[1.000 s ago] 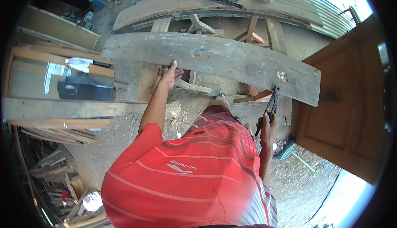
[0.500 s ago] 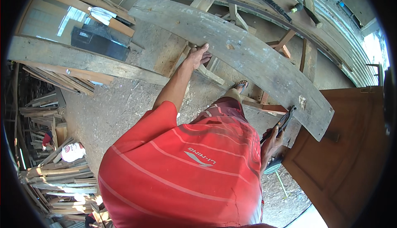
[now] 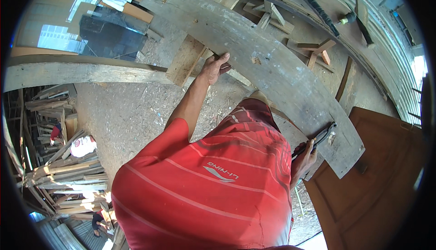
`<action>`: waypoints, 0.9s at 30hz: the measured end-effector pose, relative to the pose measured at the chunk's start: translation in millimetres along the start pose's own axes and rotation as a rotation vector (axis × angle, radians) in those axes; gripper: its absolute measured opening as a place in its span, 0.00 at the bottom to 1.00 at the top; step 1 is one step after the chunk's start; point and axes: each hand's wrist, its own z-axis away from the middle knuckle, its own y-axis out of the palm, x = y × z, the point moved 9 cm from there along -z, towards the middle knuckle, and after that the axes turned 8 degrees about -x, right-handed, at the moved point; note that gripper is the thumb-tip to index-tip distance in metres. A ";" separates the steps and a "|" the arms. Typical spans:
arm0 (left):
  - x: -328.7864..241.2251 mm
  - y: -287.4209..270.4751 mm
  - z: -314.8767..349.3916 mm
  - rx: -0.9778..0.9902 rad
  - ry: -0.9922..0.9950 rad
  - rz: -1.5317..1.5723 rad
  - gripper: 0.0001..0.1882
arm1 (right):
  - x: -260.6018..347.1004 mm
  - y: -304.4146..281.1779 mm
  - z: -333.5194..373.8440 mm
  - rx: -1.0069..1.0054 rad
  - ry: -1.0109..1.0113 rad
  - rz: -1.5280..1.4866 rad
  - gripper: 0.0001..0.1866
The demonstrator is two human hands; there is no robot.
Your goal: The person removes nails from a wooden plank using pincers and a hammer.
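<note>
A long, weathered grey plank (image 3: pixel 286 73) runs slantwise in front of me, from the upper left down to the right. My left hand (image 3: pixel 215 68) grips its near edge around the middle, thumb on top and fingers curled underneath. Close to the plank's right end, my right hand (image 3: pixel 307 155) is closed round a dark long-handled tool that looks like pincers (image 3: pixel 323 135). Its tip rests on the plank's face beside a worn, pale spot. The palm and part of the handles are hidden.
A brown panelled door (image 3: pixel 377 173) leans at the lower right. Beyond the plank, a workbench carries a dark-handled bar (image 3: pixel 313 7) and a hammer (image 3: pixel 362 27). A long beam (image 3: pixel 86 74) crosses at left, near glass panes (image 3: pixel 109 32). Wood stacks (image 3: pixel 72 177) fill the lower left.
The pincers and my right hand have moved further over the plank, to the worn spot. The plank's right end sits lower in view. My left hand keeps its hold; the view has shifted slightly.
</note>
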 end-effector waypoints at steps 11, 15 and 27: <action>-9.0 13.9 7.9 0.073 0.029 0.132 0.26 | -16.4 -6.2 -13.0 -0.111 0.131 0.027 0.20; -11.8 19.2 11.9 0.079 0.057 0.126 0.25 | -9.9 -5.5 -13.2 -0.064 0.203 0.072 0.20; 10.3 44.7 -10.8 0.009 -0.050 0.157 0.22 | 34.5 25.2 -98.5 -0.007 -0.016 0.025 0.20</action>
